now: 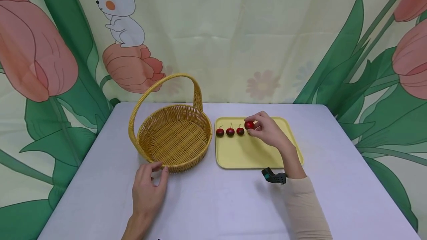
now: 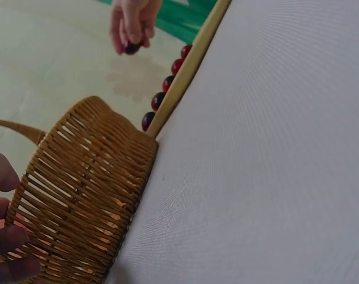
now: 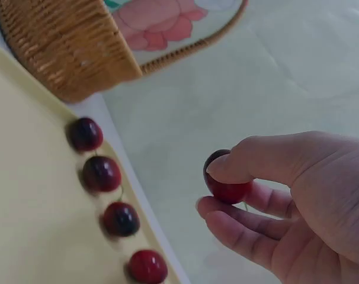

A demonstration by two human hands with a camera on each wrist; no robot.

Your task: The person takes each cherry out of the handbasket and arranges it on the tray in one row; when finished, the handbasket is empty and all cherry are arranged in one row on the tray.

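My right hand (image 1: 267,130) pinches a dark red cherry (image 3: 227,183) between thumb and fingers, raised above the yellow tray (image 1: 247,155). In the right wrist view the cherry's thin green stem shows below it. Several more cherries (image 1: 230,132) stand in a row along the tray's far side, stems up; the right hand partly covers the end of that row in the head view. At the near left, my left hand (image 1: 148,188) holds the rim of a woven basket (image 1: 173,167), its fingers (image 2: 7,239) against the wicker. Nothing lies inside the basket.
The basket's tall arched handle (image 1: 143,99) rises over its left and far sides. Tray and basket stand close together on a white-covered table (image 1: 213,203). A printed curtain (image 1: 217,47) hangs behind the table's far edge. A black band (image 1: 274,176) circles the right wrist.
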